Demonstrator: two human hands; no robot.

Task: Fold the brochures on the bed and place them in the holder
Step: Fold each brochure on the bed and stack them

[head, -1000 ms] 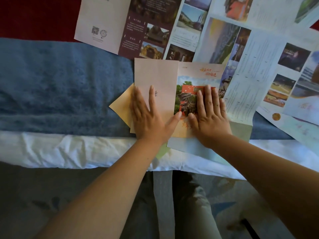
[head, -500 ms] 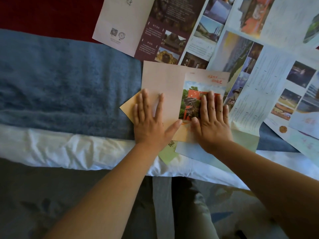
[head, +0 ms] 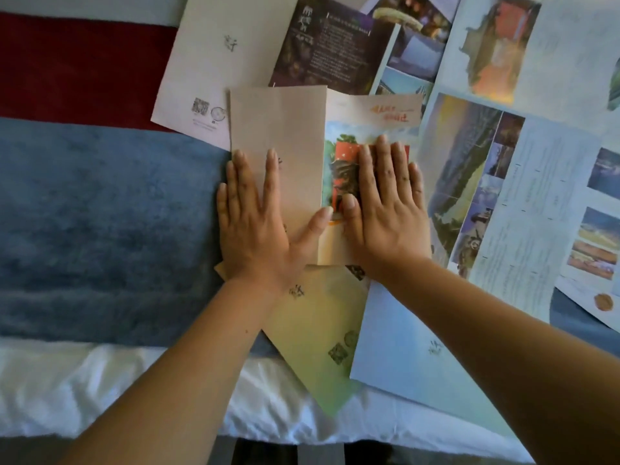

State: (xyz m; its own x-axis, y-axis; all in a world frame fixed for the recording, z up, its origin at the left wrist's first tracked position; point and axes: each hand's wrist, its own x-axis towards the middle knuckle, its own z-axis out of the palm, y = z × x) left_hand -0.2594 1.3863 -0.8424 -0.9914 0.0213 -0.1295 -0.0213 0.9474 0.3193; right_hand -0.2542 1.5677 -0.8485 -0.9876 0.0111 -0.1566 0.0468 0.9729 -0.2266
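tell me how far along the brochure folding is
Early. In hand: both hands, left and right, press flat on one brochure that looks partly folded, its tan panel beside the cover panel. Left: several brochures lie open on the bed, such as the dark one, the landscape one and the yellow-green one. No holder is in view, so nothing shows as placed.

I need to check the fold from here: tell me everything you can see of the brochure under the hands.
The brochure is thin paper lying flat on the bed, atop other unfolded sheets. Its left panel is plain tan with a small dark mark; its right panel shows orange lettering above a photo of a red building among greenery. A vertical fold line divides them. The left hand presses the tan panel, the right hand the photo panel, fingers flat, thumbs nearly meeting at the fold.
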